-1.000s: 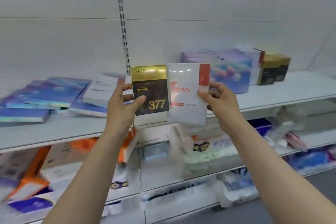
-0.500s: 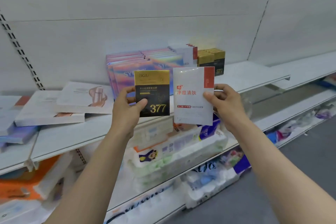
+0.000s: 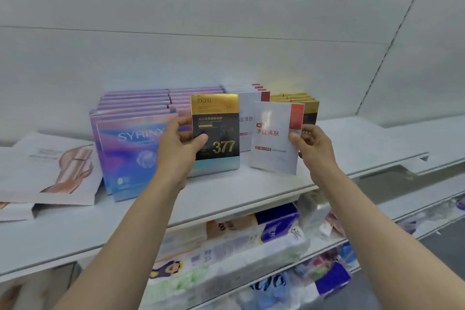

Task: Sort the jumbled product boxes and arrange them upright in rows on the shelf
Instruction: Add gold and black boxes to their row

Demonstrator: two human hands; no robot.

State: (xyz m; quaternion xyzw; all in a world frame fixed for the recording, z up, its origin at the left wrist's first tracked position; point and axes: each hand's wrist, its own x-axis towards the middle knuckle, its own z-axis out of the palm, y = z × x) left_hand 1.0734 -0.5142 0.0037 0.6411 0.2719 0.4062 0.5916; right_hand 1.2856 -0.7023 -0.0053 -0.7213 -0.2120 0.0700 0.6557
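1. The left hand (image 3: 180, 145) is pinching the black-and-gold box (image 3: 215, 127) by its left edge, thumb pressing on the front face and fingers curling behind. The box is standing upright in the air in front of the purple row (image 3: 141, 138).
2. The right hand (image 3: 313, 145) is pinching the white-and-red box (image 3: 275, 137) by its right edge, thumb on the front and fingers behind. This box is tilting slightly and hanging just right of the purple row, in front of the white row (image 3: 247, 118) and the gold row (image 3: 308, 111).
3. Both boxes are looking thin, flat and light; a one-hand edge pinch is carrying each without sagging, so they are probably stiff card.
4. The faces are looking glossy, so they are likely slippery. Taking hold near mid-height of a side edge, as both hands are doing, seems soundest for steering the bottom edge down.
5. Being so thin, each box is likely to topple unless it is leaning against its own row.
6. Left of the purple row, large white boxes (image 3: 47, 168) are lying flat on the shelf (image 3: 226, 199), not yet stood up.
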